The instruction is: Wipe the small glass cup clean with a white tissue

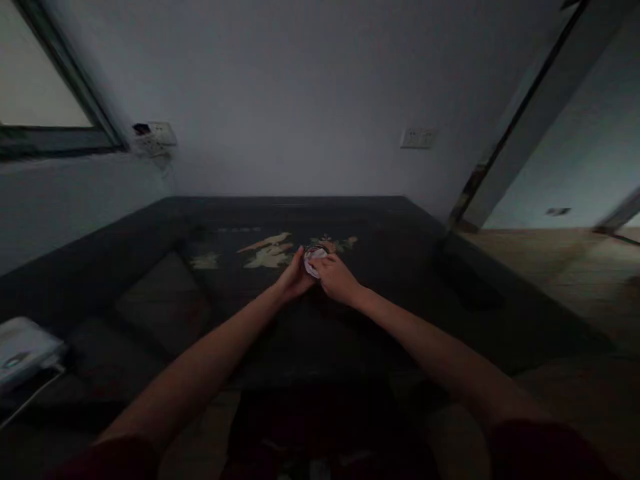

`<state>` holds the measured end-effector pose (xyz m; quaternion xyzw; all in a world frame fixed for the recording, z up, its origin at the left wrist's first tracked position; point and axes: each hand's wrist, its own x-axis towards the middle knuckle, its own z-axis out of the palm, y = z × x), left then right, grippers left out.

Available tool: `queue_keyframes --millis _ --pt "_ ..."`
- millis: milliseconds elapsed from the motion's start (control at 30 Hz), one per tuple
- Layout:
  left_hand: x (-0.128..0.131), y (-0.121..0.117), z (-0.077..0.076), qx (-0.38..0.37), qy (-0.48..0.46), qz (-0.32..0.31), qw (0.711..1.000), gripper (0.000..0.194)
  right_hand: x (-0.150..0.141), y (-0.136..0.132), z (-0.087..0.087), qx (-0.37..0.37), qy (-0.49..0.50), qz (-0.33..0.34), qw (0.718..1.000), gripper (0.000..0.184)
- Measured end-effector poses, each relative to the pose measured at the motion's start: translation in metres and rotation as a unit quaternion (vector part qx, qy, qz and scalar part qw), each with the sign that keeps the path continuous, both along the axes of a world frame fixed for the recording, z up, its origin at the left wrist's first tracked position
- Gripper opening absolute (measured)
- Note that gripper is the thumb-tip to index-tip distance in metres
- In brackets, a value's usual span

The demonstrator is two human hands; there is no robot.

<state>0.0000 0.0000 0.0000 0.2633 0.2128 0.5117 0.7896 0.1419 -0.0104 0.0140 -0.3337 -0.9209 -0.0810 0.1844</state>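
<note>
A small round cup-like thing (313,253) with a dark rim is held over the table, in the middle of the head view. White, crumpled tissue-like material (314,268) shows inside and at its near side; the picture is too dark to name it surely. My left hand (295,277) is closed around the left side and underside of the round thing. From the right, my right hand (336,275) presses its closed fingers onto the white material at the opening; its fingertips are partly hidden.
The dark table (390,267) has a printed bird and flower pattern (270,253) beyond my hands. A white device (25,350) with a cable stands at the left. A dark flat object (467,287) lies at the right. Sockets (418,139) are on the wall behind.
</note>
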Motion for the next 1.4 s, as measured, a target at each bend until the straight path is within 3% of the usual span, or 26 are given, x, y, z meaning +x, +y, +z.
queue_keyframes --millis 200,467,767,1000,1200,1400 --pt "-0.004 0.003 -0.003 -0.01 0.01 -0.015 1.0 0.045 -0.007 -0.001 -0.004 0.045 -0.013 -0.006 0.999 0.037" --pt "0.0 0.003 -0.001 -0.006 0.005 -0.001 1.0 0.048 -0.019 -0.007 -0.01 0.109 -0.012 -0.095 0.989 0.04" --pt "0.005 0.0 -0.001 -0.006 0.031 0.032 0.999 0.037 -0.024 -0.015 -0.009 0.115 -0.023 -0.163 0.98 0.039" --pt "0.006 -0.002 0.001 -0.01 0.043 0.045 0.998 0.034 -0.018 -0.02 0.009 0.037 -0.017 -0.132 0.99 0.031" --pt "0.003 -0.002 0.002 -0.028 0.034 0.045 0.998 0.04 -0.006 -0.012 0.005 -0.042 0.058 -0.098 0.993 0.032" --pt "0.0 0.001 0.0 -0.022 0.004 0.01 1.0 0.042 -0.008 -0.008 -0.002 0.017 0.018 -0.04 0.999 0.038"
